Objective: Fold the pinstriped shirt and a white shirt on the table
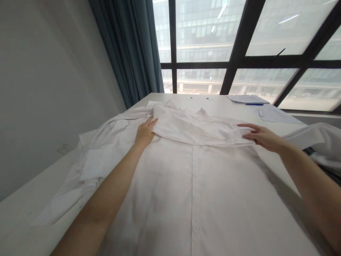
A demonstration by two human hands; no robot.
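Note:
A white button-front shirt (170, 185) lies spread out in front of me, its collar toward the far side and its button strip running down the middle. One sleeve (197, 133) is laid across the chest. At the left end of this sleeve, by the shoulder, my left hand (145, 134) rests on the cloth with fingers stretched out. My right hand (262, 137) has its fingers at the sleeve's other end and grips the cloth there; part of that grip is hidden.
More white garments (103, 156) lie heaped on the left of the white table (170, 96). Papers (247, 99) and a blue pen (254, 104) sit at the far right. A grey-white garment (325, 138) with striped cloth lies right. A blue curtain (133, 49) hangs beyond.

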